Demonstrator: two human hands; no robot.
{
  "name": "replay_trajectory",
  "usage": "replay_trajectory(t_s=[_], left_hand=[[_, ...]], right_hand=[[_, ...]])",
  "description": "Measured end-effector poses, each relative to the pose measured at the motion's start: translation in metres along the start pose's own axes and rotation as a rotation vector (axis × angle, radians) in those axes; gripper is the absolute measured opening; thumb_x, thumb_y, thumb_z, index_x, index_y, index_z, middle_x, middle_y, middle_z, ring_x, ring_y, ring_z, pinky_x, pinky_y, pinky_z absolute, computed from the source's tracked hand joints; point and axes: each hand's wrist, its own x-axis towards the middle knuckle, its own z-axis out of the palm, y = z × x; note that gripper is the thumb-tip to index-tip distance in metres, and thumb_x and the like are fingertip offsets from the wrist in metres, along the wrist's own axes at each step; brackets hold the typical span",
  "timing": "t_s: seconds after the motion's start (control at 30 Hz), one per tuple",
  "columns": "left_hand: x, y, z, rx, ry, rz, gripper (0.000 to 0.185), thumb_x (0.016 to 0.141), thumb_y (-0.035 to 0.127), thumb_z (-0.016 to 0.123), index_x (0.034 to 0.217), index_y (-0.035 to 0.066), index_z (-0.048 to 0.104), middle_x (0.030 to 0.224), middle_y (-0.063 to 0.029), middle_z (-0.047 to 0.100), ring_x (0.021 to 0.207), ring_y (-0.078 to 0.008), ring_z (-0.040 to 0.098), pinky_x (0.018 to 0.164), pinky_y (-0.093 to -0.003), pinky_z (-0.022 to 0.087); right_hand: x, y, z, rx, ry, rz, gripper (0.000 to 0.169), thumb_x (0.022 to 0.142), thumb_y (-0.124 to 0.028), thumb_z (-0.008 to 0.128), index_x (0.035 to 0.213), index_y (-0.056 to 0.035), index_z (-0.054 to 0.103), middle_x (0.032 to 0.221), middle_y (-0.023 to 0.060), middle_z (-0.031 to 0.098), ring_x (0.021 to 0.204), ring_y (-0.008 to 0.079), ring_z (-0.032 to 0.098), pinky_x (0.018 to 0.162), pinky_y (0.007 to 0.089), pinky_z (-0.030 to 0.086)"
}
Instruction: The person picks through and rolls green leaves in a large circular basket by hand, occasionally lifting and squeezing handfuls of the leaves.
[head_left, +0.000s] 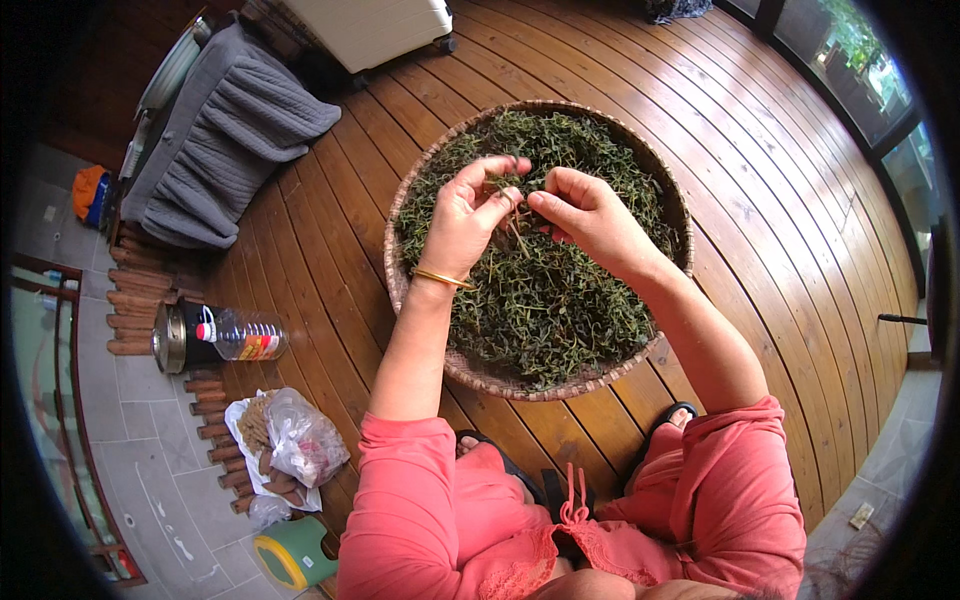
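Observation:
A round woven bamboo basket (480, 382) stands on the floor before me, heaped with dark green leafy stems (555, 300) that look wilted or partly dried. Above the middle of the heap, my left hand (472, 214) holds a small sprig (514, 225) between thumb and fingers, its thin stalks hanging down. Close on its right is my right hand (589, 210), thumb and forefinger pinched together at the sprig's side. Whether anything sits in that pinch is too small to tell. A gold bangle (444, 279) circles my left wrist.
Wooden planks (757, 247) make up the floor. To the left are a grey quilted cover (232, 127), a clear plastic bottle (251, 335), plastic bags (307, 439) and a green and yellow container (296, 553). A pale suitcase (375, 30) stands at the back, glass panels (840, 67) at the right.

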Motion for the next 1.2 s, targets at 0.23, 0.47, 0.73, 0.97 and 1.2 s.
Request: replay_trajectory(t_s=[0.23, 0.47, 0.73, 0.97, 1.2], left_hand=[[-0.002, 0.001, -0.012, 0.216, 0.158, -0.046, 0.032, 0.085, 0.039, 0.074, 0.076, 0.010, 0.062, 0.063, 0.0041, 0.059, 0.051, -0.0014, 0.048, 0.047, -0.0177, 0.038], [0.001, -0.009, -0.005, 0.444, 0.174, -0.023, 0.063, 0.086, 0.059, 0.064, 0.053, 0.007, 0.049, 0.044, 0.0034, 0.044, 0.046, -0.0050, 0.044, 0.045, -0.0252, 0.035], [-0.001, -0.003, -0.009, 0.079, 0.041, -0.124, 0.040, 0.089, 0.048, 0.066, 0.080, 0.010, 0.063, 0.066, 0.0062, 0.055, 0.057, -0.0016, 0.049, 0.050, -0.0169, 0.038], [-0.001, -0.010, -0.019, -0.117, -0.254, -0.007, 0.075, 0.084, 0.041, 0.073, 0.143, 0.011, 0.037, 0.138, -0.0074, 0.046, 0.124, -0.0174, 0.047, 0.106, -0.0315, 0.035], [-0.002, -0.013, -0.006, -0.073, -0.323, -0.062, 0.045, 0.085, 0.020, 0.075, 0.123, 0.009, 0.056, 0.112, 0.0012, 0.060, 0.100, -0.0104, 0.058, 0.090, -0.0257, 0.048]], right_hand=[[0.003, -0.007, -0.009, -0.151, 0.073, -0.139, 0.011, 0.090, -0.007, 0.063, 0.095, 0.0000, 0.058, 0.079, 0.0013, 0.060, 0.073, 0.0088, 0.054, 0.066, 0.0256, 0.046], [0.004, -0.002, -0.010, -0.332, 0.156, -0.116, 0.033, 0.095, -0.028, 0.060, 0.082, 0.0005, 0.054, 0.065, 0.0043, 0.050, 0.061, 0.0097, 0.043, 0.057, 0.0320, 0.040], [0.002, -0.015, -0.019, -0.122, 0.072, 0.029, 0.038, 0.094, -0.033, 0.064, 0.071, -0.0047, 0.055, 0.063, -0.0075, 0.044, 0.062, 0.0037, 0.039, 0.055, 0.0251, 0.035], [-0.004, -0.023, -0.025, 0.181, -0.117, 0.108, 0.021, 0.093, -0.029, 0.066, 0.090, -0.0093, 0.060, 0.080, -0.0065, 0.054, 0.072, 0.0046, 0.049, 0.068, 0.0219, 0.043], [-0.002, -0.032, -0.025, 0.229, -0.156, 0.003, 0.023, 0.085, -0.008, 0.068, 0.105, -0.0039, 0.058, 0.098, -0.0003, 0.060, 0.090, 0.0075, 0.056, 0.080, 0.0255, 0.048]])
